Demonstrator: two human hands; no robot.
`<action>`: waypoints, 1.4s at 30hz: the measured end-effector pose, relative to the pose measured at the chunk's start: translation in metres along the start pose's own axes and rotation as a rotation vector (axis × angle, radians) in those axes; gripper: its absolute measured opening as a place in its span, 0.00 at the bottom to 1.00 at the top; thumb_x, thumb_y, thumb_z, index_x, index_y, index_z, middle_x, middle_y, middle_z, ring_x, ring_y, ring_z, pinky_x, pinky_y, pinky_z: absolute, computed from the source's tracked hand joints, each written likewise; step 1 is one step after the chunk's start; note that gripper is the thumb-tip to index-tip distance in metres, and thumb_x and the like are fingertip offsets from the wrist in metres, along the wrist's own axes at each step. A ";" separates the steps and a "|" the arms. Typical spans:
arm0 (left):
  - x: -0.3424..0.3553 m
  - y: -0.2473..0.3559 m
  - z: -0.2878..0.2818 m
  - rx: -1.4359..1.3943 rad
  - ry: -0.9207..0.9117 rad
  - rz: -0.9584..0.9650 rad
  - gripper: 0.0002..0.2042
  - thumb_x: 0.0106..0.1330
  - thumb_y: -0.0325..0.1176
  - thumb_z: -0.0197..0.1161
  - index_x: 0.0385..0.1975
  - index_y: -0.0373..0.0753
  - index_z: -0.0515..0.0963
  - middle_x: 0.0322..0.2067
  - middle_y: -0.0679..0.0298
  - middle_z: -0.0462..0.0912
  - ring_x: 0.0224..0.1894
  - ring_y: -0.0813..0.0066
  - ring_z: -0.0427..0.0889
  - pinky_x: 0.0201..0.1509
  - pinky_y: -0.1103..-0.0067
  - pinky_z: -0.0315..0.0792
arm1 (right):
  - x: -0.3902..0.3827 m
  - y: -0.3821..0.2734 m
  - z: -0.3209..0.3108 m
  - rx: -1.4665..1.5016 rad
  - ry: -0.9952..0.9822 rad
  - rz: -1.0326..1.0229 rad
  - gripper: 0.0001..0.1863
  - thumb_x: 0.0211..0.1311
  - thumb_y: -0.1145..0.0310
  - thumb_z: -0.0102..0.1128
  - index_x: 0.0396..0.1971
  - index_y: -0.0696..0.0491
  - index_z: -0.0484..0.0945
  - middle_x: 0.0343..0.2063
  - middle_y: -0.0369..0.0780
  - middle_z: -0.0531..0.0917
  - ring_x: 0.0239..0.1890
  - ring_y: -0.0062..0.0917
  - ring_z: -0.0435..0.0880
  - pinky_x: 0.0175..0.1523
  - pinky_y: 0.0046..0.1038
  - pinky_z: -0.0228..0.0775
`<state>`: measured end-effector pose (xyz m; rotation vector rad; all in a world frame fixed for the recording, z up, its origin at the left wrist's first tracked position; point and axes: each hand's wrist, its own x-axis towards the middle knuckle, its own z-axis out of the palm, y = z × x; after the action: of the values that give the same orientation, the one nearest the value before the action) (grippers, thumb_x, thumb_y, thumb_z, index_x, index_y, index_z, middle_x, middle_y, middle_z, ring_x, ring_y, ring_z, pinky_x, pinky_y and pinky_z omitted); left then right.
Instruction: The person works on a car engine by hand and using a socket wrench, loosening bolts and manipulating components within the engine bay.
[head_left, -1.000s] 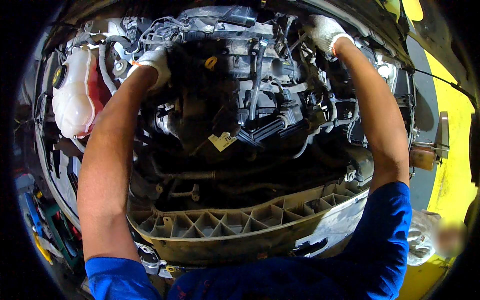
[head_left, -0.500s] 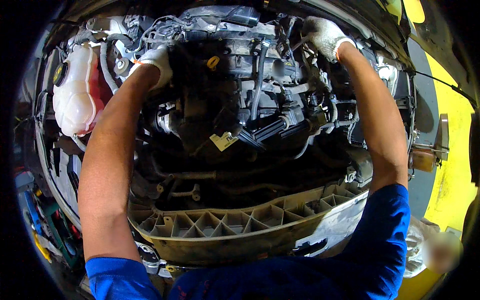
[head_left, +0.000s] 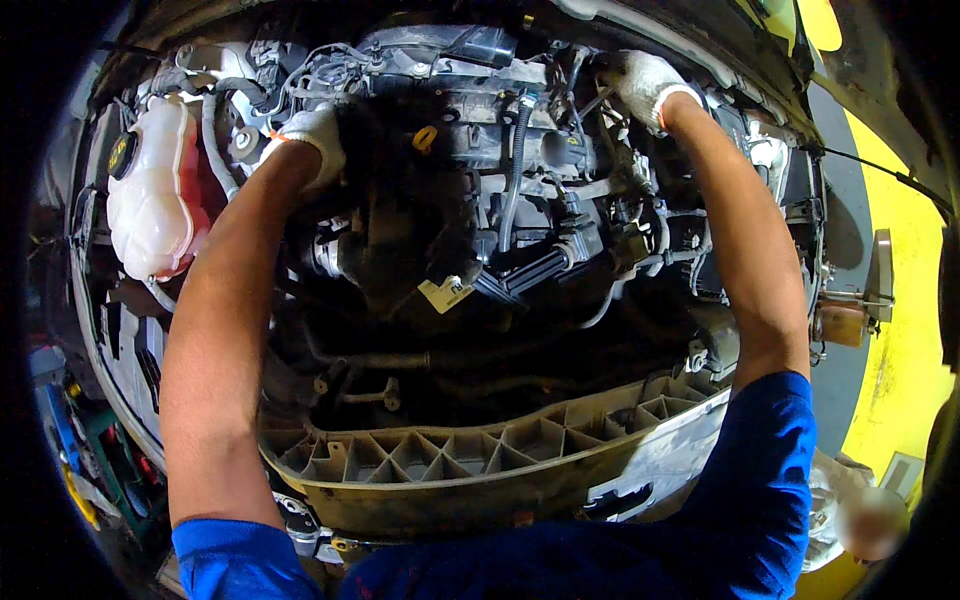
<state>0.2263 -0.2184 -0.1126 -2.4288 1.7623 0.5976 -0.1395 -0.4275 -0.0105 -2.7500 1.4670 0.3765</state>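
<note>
Both my hands wear white knit gloves and reach deep into an open car engine bay. My left hand is down at the left side of the engine, beside a hose and the yellow ring handle; shadow hides its fingers. At the far right of the engine, my right hand is bent with its fingers curled down among cables and pipes. A thin rod runs out from beneath it toward the engine; whether the fingers grip it is hidden.
A white coolant tank with pinkish fluid stands left of my left forearm. A ribbed front crossmember spans the near side. Tools lie at lower left. At lower right a person is partly in view beside the yellow floor.
The whole view has shifted slightly, so the engine sits a little lower in the picture. Both hands stay at about the same places on the engine.
</note>
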 end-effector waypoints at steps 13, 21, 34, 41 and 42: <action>0.029 -0.022 0.032 -0.041 -0.011 0.073 0.23 0.56 0.34 0.66 0.53 0.33 0.79 0.51 0.45 0.84 0.54 0.50 0.84 0.54 0.63 0.79 | -0.013 -0.003 -0.006 0.116 0.012 -0.195 0.17 0.65 0.60 0.54 0.44 0.56 0.81 0.43 0.52 0.84 0.50 0.51 0.81 0.54 0.43 0.72; 0.003 -0.008 0.009 0.009 0.011 -0.018 0.23 0.59 0.34 0.66 0.55 0.35 0.77 0.52 0.47 0.83 0.56 0.53 0.83 0.55 0.64 0.79 | -0.003 -0.004 -0.005 0.049 0.051 -0.057 0.18 0.64 0.56 0.56 0.44 0.54 0.82 0.45 0.53 0.84 0.52 0.51 0.81 0.55 0.43 0.72; 0.006 -0.009 0.012 0.039 -0.010 -0.017 0.21 0.59 0.33 0.64 0.53 0.33 0.79 0.52 0.46 0.83 0.56 0.51 0.83 0.54 0.64 0.79 | -0.005 -0.002 -0.004 0.009 0.007 -0.215 0.18 0.61 0.58 0.56 0.44 0.56 0.81 0.43 0.54 0.84 0.49 0.51 0.81 0.54 0.43 0.72; 0.003 -0.006 0.009 0.006 0.010 -0.021 0.22 0.58 0.33 0.67 0.52 0.32 0.79 0.52 0.44 0.83 0.56 0.51 0.83 0.55 0.64 0.79 | -0.009 -0.008 -0.007 0.034 0.068 -0.046 0.17 0.59 0.62 0.57 0.44 0.54 0.82 0.43 0.54 0.83 0.49 0.52 0.80 0.53 0.44 0.72; 0.003 -0.006 0.009 0.007 0.007 -0.024 0.22 0.57 0.33 0.67 0.52 0.32 0.79 0.52 0.44 0.83 0.57 0.51 0.83 0.55 0.64 0.79 | -0.013 -0.008 -0.009 0.016 0.057 -0.140 0.17 0.61 0.61 0.56 0.45 0.53 0.82 0.45 0.54 0.83 0.51 0.51 0.80 0.54 0.44 0.72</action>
<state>0.2307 -0.2164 -0.1228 -2.4470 1.7324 0.5802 -0.1384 -0.4133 0.0004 -2.8516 1.2723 0.2847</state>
